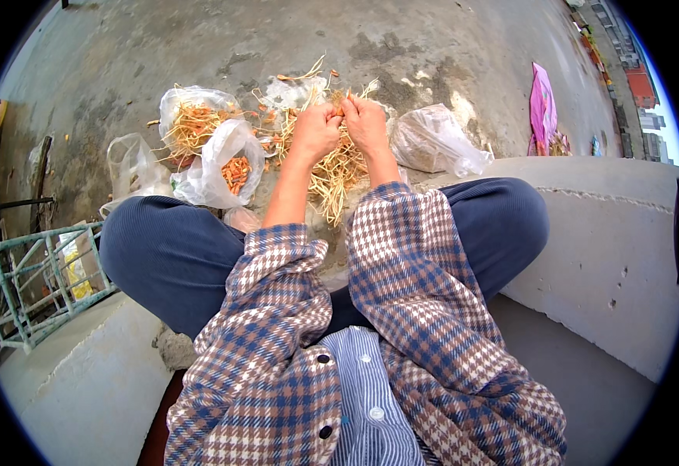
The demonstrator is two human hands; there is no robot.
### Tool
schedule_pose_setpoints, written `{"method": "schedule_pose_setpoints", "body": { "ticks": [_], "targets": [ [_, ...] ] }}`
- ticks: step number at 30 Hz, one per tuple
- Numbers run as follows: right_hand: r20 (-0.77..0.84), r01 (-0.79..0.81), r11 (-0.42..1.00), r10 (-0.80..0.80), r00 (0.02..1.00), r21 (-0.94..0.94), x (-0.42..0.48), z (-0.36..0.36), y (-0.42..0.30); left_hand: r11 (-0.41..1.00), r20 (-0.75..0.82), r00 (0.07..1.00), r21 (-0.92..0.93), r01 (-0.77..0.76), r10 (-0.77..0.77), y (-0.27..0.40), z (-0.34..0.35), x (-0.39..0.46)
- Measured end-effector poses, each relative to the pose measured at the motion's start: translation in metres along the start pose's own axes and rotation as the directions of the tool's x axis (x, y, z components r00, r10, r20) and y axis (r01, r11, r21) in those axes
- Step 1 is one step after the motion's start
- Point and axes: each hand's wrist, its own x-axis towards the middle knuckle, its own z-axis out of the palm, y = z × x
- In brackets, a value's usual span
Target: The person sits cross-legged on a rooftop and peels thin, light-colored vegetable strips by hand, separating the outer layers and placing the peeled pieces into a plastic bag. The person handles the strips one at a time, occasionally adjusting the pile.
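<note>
My left hand [315, 131] and my right hand [366, 123] meet in front of me, fingertips pinched together. Between them is a small orange root [340, 110], mostly hidden by the fingers. Below the hands, a heap of thin pale stringy roots [339, 175] with orange bits lies on the concrete floor. To the left, a clear plastic bag [169, 110] holds long stringy roots with orange parts [196, 125]. Nearer me, a white plastic bag [211, 154] stands open around short orange root pieces [236, 173].
At the right lies a closed-looking translucent plastic bag [432, 140]. Another plastic bag [135, 166] is at the left, near my knee. A pink cloth [542, 110] lies farther right. A greenish metal frame [48, 285] stands at the left, and concrete ledges [601, 250] flank my legs.
</note>
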Motion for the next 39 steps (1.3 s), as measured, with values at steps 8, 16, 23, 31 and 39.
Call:
{"method": "schedule_pose_setpoints", "body": {
  "ticks": [8, 16, 23, 31, 39],
  "targets": [
    [0.301, -0.427, 0.652, 0.303, 0.904, 0.626, -0.002, 0.005, 0.014, 0.957, 0.023, 0.986, -0.236, 0.168, -0.168, -0.009, -0.012, 0.007],
    [0.563, -0.607, 0.357, 0.231, 0.794, 0.71, -0.015, 0.004, -0.003, 0.783, 0.116, 0.97, -0.573, 0.243, -0.216, -0.007, -0.029, 0.008],
    [0.671, -0.668, 0.426, 0.169, 0.722, 0.61, -0.019, 0.002, -0.011, 0.633, 0.229, 0.949, -0.707, 0.314, -0.215, -0.01, -0.027, 0.004],
    [0.692, -0.698, 0.329, 0.159, 0.704, 0.636, -0.021, 0.007, -0.01, 0.492, 0.117, 0.914, -0.812, 0.313, -0.389, -0.02, -0.031, 0.008],
    [0.454, -0.542, 0.282, 0.322, 0.831, 0.791, -0.021, 0.014, 0.003, 0.53, 0.024, 0.863, -0.78, 0.332, -0.505, -0.039, -0.023, 0.007]
  ]
}}
